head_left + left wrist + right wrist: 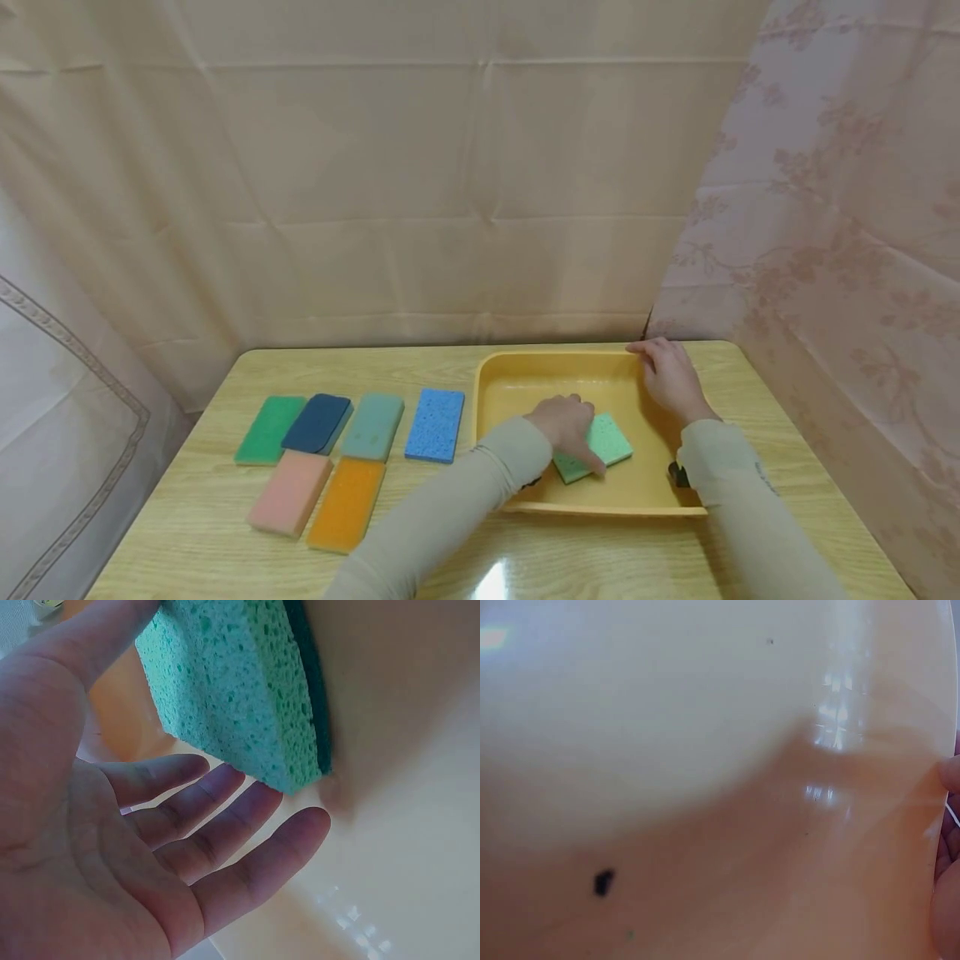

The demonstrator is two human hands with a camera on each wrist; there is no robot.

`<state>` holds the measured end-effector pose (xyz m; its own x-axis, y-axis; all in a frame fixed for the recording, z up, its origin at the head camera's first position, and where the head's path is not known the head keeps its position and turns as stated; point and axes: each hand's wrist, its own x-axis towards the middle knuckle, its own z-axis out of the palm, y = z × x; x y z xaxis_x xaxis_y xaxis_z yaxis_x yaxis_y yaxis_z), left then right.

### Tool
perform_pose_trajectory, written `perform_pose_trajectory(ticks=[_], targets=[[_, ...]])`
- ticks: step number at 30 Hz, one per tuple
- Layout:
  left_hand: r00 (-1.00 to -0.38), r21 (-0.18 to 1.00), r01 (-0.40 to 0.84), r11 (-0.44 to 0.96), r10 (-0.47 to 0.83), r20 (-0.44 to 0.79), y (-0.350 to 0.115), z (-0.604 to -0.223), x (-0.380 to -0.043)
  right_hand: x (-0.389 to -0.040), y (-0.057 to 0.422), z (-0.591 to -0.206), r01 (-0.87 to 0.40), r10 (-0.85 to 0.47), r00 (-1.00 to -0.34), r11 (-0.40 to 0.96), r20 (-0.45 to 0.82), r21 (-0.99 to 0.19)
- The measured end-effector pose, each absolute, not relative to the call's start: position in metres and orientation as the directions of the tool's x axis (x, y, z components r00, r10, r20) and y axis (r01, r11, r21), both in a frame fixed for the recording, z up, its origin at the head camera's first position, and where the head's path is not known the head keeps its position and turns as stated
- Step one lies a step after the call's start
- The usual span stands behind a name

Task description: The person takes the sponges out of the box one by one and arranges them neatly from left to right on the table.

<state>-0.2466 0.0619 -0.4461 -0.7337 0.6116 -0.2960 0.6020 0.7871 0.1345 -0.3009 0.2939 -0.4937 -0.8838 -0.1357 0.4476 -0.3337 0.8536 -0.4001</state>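
Observation:
A light green sponge (pixel 611 440) with a darker green underside lies inside a yellow tray (pixel 607 509). Over its left part is my left hand (pixel 564 425), thumb on the near side. In the left wrist view the fingers (pixel 251 862) are spread and only loosely bent, fingertips right at the edge of the sponge (pixel 225 690). My right hand (pixel 671 379) grips the tray's rim near the far right corner. The right wrist view shows a fingertip (pixel 951 774) over the rim, other fingers partly hidden behind the wall.
Left of the tray lies a blue sponge (pixel 435 425). Further left are sponges in green (pixel 270 429), navy (pixel 317 423), pale teal (pixel 372 427), pink (pixel 290 493) and orange (pixel 347 504). The wooden table (pixel 187 533) meets a beige curtain (pixel 375 208) at the back.

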Motion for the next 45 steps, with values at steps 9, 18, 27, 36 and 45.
perform_pose_trajectory(ticks=[9,18,27,36,45], targets=[[-0.728,0.13,0.614,0.778,0.622,-0.288,0.065,-0.449,-0.248,-0.3,0.294,-0.493,-0.336,-0.14,-0.884,0.854,0.447,-0.398],[-0.759,0.117,0.574,0.811,0.58,-0.294,0.07,-0.451,-0.245,-0.301,0.293,-0.494,-0.319,-0.128,-0.89,0.861,0.438,-0.397],[-0.771,0.039,0.58,0.814,0.563,-0.298,0.074,-0.45,-0.242,-0.3,0.292,-0.491,-0.317,-0.128,-0.895,0.858,0.428,-0.405],[-0.774,0.018,0.587,0.809,0.568,-0.28,0.077,-0.453,-0.241,-0.299,0.293,-0.492,-0.327,-0.134,-0.889,0.855,0.437,-0.402],[-0.781,0.028,0.577,0.817,0.561,-0.274,0.077,-0.455,-0.243,-0.301,0.294,-0.493,-0.331,-0.137,-0.886,0.855,0.442,-0.4]])
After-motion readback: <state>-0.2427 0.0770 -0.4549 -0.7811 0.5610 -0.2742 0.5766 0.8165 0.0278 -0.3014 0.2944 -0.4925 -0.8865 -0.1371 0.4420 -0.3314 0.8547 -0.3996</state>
